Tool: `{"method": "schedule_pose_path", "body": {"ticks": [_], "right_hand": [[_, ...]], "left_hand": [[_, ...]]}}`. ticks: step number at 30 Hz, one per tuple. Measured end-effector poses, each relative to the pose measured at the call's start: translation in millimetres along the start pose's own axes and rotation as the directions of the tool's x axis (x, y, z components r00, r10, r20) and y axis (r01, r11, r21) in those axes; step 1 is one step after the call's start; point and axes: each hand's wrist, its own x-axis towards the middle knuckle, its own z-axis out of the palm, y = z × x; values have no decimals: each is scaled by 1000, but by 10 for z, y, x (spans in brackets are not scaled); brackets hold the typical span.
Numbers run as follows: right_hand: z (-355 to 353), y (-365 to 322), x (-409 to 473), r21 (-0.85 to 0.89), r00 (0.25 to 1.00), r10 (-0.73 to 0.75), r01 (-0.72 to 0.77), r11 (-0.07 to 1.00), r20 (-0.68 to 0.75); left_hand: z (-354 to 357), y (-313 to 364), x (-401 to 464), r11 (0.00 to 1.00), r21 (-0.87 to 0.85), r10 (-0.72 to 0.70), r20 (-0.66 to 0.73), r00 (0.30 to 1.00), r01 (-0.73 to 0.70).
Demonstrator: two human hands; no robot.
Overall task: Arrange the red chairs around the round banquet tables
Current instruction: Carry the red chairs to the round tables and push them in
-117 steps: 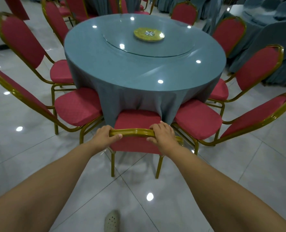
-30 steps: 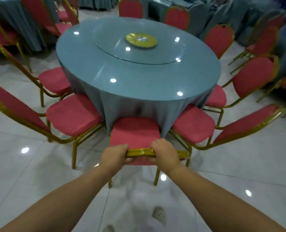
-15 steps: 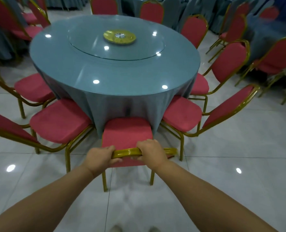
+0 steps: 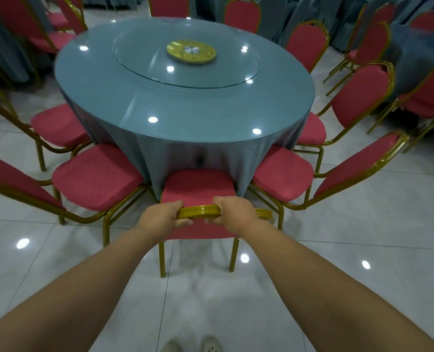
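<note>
Since the frame about four seconds back the view has drifted: the round table (image 4: 185,107) now sits a little left of centre, more of the room on the right has come into sight, and the chair in hand has stayed at the table's near edge. The left hand (image 4: 161,219) and the right hand (image 4: 232,213) each wrap their fingers over the gold top rail of the red chair (image 4: 198,186), close together and gripping it firmly. That chair stands on its four gold legs with the front of its seat tucked against the hanging blue-grey tablecloth (image 4: 195,153). A neighbouring chair on the left (image 4: 96,181) and one on the right (image 4: 282,174) flank it, their seats also touching the cloth, and further red chairs ring the table all the way round. The tabletop is glossy, spotted with ceiling-light reflections, and carries a glass turntable (image 4: 185,59) with a gold disc (image 4: 191,52) at its middle. The floor (image 4: 337,250) is shiny pale tile with thin dark joints. More draped tables and red chairs crowd the far left and right. Two light shoes (image 4: 193,346) show at the bottom edge.
</note>
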Motion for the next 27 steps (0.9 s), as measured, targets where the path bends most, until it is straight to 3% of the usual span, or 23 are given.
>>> {"method": "schedule_pose_path", "body": {"ticks": [11,19,23,27], "right_hand": [[-19,209,101,-3,995,-71,71,997,-76],[-30,213,61,21,993,-46,49,999,-110],[-63,144,2,55,994,-10,16,998,-109],[-105,-164,3,-17,985,-126,125,992,-119]], "left_hand": [[-37,131,170,997,-22,-77,66,995,78],[-26,291,11,977,-122,-180,-59,982,172],[-64,263,-269,961,-162,-227,-8,974,222],[-279,70,-611,949,-212,-235,10,972,232]]}}
